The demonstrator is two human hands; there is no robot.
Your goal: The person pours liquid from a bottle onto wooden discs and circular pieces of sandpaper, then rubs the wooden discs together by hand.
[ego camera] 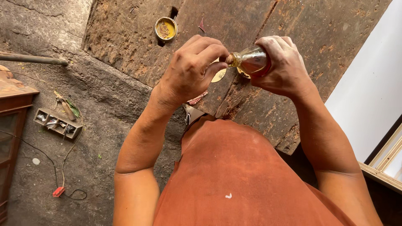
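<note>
My right hand (284,62) grips a small clear glass bottle (252,61) with reddish-brown liquid in it, held on its side with the neck pointing left. My left hand (193,67) has its fingertips pinched on the bottle's mouth, where a tan stopper or cap shows (230,59). Both hands hover above a rough, dark wooden workbench (293,25). A pale oval piece (219,75) peeks out just under my left fingers; what it is cannot be told.
A small round tin (166,29) with yellow-brown paste sits on the bench at the upper left. On the stone floor lie a divided tray of small parts (57,123), a cable with a red plug (58,191) and a metal pipe (33,59). A wooden cabinet (12,125) stands left, a framed white panel (377,96) right.
</note>
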